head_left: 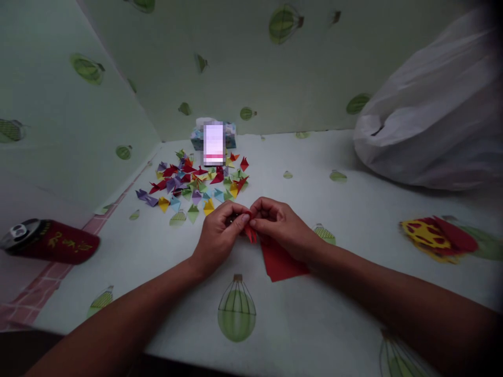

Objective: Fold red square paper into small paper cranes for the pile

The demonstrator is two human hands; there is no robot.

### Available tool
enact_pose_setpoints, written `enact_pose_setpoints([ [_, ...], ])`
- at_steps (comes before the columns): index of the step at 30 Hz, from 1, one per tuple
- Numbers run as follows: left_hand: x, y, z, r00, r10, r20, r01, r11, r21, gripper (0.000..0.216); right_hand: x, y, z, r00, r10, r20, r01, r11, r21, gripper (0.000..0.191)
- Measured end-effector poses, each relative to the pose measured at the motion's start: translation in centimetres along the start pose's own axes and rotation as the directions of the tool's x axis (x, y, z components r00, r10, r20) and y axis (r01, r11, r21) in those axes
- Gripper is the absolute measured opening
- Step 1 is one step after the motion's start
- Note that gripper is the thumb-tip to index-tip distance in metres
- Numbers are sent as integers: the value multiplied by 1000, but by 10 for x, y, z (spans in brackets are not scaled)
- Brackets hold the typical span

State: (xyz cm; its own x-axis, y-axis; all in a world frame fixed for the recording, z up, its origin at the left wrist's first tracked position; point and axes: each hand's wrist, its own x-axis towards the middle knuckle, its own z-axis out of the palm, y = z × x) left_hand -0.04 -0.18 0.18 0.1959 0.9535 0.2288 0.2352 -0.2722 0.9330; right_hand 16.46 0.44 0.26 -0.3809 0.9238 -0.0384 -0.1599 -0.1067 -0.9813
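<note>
Between my two hands is a small folded piece of red origami paper [251, 234], its pointed ends hanging below the fingertips. My left hand [225, 226] pinches it from the left, thumb on top. From the right, my right hand [278, 222] pinches the same piece with thumb and curled fingers. The fingers cover most of its shape. Flat on the table under my right hand lies a red paper sheet [283, 264], partly hidden by that hand. Just beyond my hands spreads a pile of small folded paper pieces [188, 180] in many colours.
A lit phone [214, 144] leans against a tissue box [230, 135] at the back. On the left lies a red drink can [55, 242]. A large white plastic bag [428, 120] fills the back right, with a red and yellow item [436, 236] in front of it.
</note>
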Motion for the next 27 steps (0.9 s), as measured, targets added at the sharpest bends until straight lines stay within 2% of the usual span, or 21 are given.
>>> enact_pose_setpoints([
  [6, 0, -1, 2, 998, -59, 27, 62, 993, -99, 9, 1, 1, 1, 1000, -10, -16, 10, 1000, -10, 10],
  [11, -1, 0, 4, 994, -95, 50, 100, 989, -112, 13, -1, 7, 2, 996, -80, -36, 72, 978, -196, 7],
  [15, -1, 0, 4, 998, -63, 22, 64, 996, -54, 13, -3, 10, 1, 990, -134, -34, 116, 935, -335, 5],
  [23, 1, -3, 3, 997, -73, -7, 72, 991, -109, 8, -3, 0, 0, 996, -82, -35, 77, 987, -139, 13],
  [27, 2, -3, 3, 996, -84, -8, 82, 992, -91, 7, -4, 1, -2, 999, -4, -33, 2, 999, -43, 20],
])
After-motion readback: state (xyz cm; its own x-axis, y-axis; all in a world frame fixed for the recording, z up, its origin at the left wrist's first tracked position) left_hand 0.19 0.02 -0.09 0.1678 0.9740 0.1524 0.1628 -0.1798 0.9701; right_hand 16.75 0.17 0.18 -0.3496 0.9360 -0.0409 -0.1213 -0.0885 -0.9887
